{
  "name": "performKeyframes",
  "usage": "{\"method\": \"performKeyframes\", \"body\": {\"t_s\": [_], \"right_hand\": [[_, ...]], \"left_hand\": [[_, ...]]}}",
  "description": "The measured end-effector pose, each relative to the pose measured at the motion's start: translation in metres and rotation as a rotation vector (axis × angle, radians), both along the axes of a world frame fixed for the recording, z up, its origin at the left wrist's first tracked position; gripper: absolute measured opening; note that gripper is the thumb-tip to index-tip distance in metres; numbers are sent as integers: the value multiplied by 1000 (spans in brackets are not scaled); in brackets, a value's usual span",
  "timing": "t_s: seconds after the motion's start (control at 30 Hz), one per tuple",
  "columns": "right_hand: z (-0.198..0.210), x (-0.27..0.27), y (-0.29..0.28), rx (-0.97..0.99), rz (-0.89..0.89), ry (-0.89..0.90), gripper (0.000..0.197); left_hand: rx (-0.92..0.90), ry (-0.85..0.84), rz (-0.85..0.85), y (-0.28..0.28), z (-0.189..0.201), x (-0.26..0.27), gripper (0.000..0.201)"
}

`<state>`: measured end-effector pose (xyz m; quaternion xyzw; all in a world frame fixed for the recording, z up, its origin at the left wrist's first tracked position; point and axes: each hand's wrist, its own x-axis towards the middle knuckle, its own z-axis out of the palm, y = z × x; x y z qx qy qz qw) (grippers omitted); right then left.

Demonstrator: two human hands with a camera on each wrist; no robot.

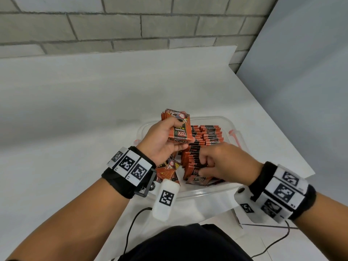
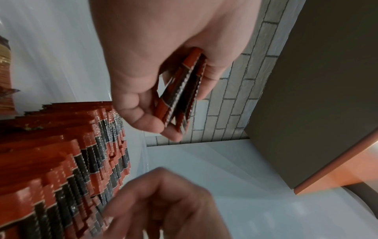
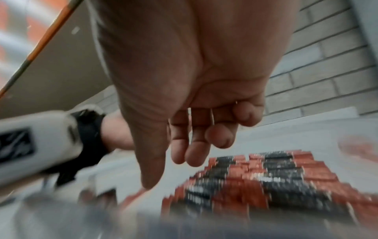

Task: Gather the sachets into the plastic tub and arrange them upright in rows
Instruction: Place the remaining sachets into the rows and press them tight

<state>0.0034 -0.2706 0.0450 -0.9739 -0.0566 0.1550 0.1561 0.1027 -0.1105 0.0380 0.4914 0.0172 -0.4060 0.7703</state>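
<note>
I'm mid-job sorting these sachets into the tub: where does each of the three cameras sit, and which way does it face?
Head: worn on the head, facing forward and down at the plastic tub; both forearms, left hand and right hand show.
Left wrist: looks along the left palm at the small stack of sachets it grips, brick wall beyond; right hand below.
Right wrist: blurred, looks along the right palm at the upright rows of sachets; left wrist at left.
Shared: all three see the upright rows.
</note>
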Motion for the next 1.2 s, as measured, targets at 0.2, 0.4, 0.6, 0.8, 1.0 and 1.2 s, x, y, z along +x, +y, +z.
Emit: {"method": "performKeyframes", "body": {"t_s": [0.2, 0.4, 0.6, 0.8, 1.0, 1.2], "right_hand": [[30, 15, -15, 544, -505, -216, 25], [35, 15, -7, 786, -537, -151, 31], [33, 10, 5, 893, -614, -91, 36], [38, 11, 5, 844, -591, -196, 30], [36, 13, 10, 1006, -707, -123, 27], [43, 7, 3, 1027, -694, -213, 15]], "left_hand": [[-32, -113, -136, -2, 2, -7, 18], [-69, -203, -230, -3, 3, -12, 29], [-109, -185, -123, -2, 5, -13, 39], [-79, -162, -142, 0, 4, -12, 37], [-131, -175, -91, 2, 2, -10, 41], [-118, -128, -65, 5, 3, -9, 24]]}}
